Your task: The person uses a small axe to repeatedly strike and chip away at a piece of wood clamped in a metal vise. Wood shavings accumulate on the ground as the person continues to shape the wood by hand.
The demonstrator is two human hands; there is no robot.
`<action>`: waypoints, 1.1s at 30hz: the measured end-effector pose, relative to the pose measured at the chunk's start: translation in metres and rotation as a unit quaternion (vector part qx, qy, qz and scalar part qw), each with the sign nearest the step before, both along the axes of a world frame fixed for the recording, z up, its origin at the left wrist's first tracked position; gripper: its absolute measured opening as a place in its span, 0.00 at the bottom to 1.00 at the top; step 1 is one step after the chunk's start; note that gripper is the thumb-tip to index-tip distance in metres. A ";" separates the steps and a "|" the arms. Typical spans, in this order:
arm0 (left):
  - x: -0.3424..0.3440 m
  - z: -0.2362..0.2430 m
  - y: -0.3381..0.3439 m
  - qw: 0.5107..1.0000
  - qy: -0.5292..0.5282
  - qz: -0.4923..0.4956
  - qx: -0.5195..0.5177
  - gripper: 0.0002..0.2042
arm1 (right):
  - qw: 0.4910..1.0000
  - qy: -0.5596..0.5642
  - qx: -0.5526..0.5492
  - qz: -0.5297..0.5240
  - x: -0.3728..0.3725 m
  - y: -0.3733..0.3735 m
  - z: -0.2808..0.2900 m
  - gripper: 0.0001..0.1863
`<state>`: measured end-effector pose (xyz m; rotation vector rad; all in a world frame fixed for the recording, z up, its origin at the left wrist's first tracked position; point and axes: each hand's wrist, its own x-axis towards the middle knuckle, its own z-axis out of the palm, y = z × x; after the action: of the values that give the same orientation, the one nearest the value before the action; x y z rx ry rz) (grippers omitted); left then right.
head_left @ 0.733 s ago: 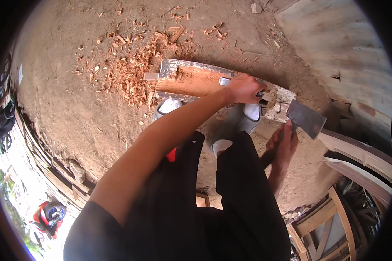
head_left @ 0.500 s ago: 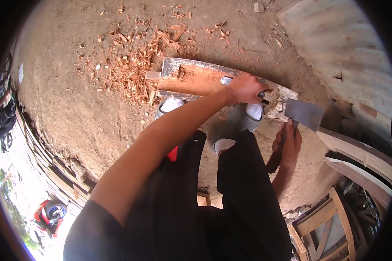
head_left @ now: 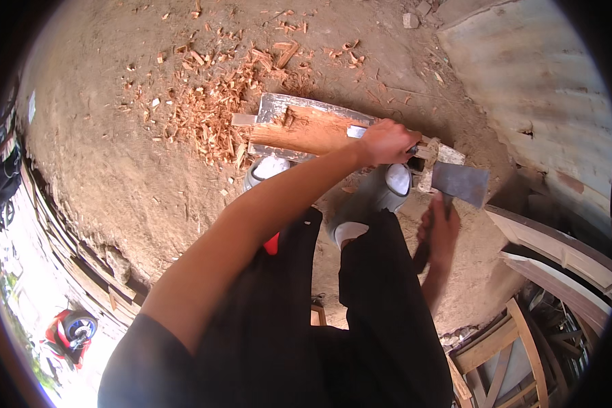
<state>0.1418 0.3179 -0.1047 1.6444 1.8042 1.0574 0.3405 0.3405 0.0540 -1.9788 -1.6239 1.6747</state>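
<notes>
A weathered plank with a reddish-brown carved hollow (head_left: 309, 128) lies across the ground at my feet. My left hand (head_left: 386, 143) is closed on a chisel (head_left: 355, 131), its metal blade resting in the hollow and its handle end toward the right. My right hand (head_left: 440, 230) grips the dark handle of a broad flat blade tool (head_left: 459, 182), whose blade is beside the chisel's handle end, over the plank's right end; whether they touch I cannot tell. My two grey shoes (head_left: 364, 197) are just below the plank, the left partly hidden by my forearm.
Wood shavings (head_left: 211, 119) are scattered left of and beyond the plank. A corrugated metal sheet (head_left: 523, 81) stands at the right, above stacked boards (head_left: 551, 245) and wooden frames (head_left: 479, 353). Planks (head_left: 75, 262) line the left edge, near a red motorbike (head_left: 68, 336).
The broad blade in my right hand has moved left, toward the chisel's handle end. My left hand with the chisel has shifted only slightly in the picture, along with the plank.
</notes>
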 end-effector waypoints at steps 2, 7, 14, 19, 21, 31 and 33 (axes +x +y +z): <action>-0.001 0.003 -0.002 1.000 -0.003 -0.004 -0.019 0.15 | 1.000 0.017 -0.004 -0.025 0.003 0.008 0.013 0.23; 0.002 0.002 0.001 1.000 -0.002 -0.006 -0.004 0.15 | 1.000 0.024 -0.005 0.004 -0.010 -0.007 0.003 0.21; 0.001 0.004 0.001 0.998 0.028 -0.023 -0.043 0.20 | 0.989 0.088 0.047 -0.113 -0.014 -0.009 0.007 0.20; 0.002 -0.005 0.001 0.996 0.071 -0.046 -0.020 0.20 | 0.999 -0.037 -0.029 0.012 0.003 0.010 0.013 0.20; 0.004 -0.001 -0.001 0.996 0.064 -0.053 -0.024 0.20 | 0.996 0.045 -0.008 -0.082 0.006 0.004 0.012 0.20; 0.007 -0.005 -0.003 0.996 0.065 -0.059 -0.003 0.17 | 0.980 0.084 -0.010 -0.179 0.010 0.003 0.000 0.24; 0.006 -0.002 -0.003 0.995 0.076 -0.066 -0.026 0.19 | 0.993 0.060 -0.041 -0.097 0.013 -0.004 -0.010 0.24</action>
<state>0.1475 0.3148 -0.1071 1.8275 1.7726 0.8401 0.3535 0.3361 0.0440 -1.9575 -1.2969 1.7734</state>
